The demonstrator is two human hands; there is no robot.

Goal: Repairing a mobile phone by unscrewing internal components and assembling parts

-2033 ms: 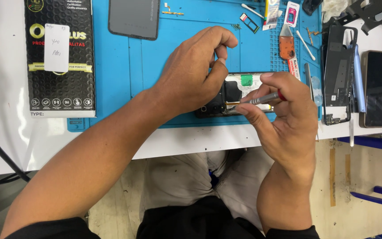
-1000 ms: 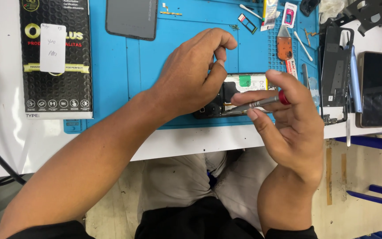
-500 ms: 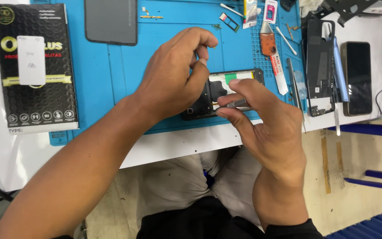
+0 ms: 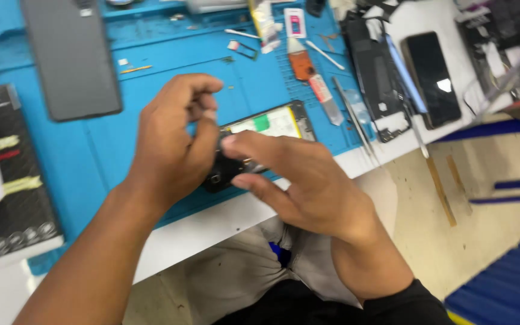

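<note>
An opened phone (image 4: 275,122) with a white and green inside lies on the blue work mat (image 4: 91,156), near the mat's front edge. My left hand (image 4: 170,144) reaches over the phone's dark lower end and grips it, thumb and fingers pinched together. From the right, my right hand (image 4: 299,180) lies across the same end of the phone with its fingers stretched toward the left hand. A thin metal screwdriver (image 4: 253,167) shows only as a short grey bit under those fingers. The two hands touch over the phone.
A grey back cover (image 4: 70,60) lies at the mat's far left, a black box (image 4: 7,186) at the left edge. Right of the phone are tweezers (image 4: 356,123), an orange-handled scraper (image 4: 308,75), a stripped phone frame (image 4: 377,78) and a black phone (image 4: 431,78). Floor lies below the table edge.
The view has swung and closed in, blurring slightly. My right hand has slid left over the phone's lower end, so the screwdriver's red-tipped handle no longer shows. The left hand stays on the phone.
</note>
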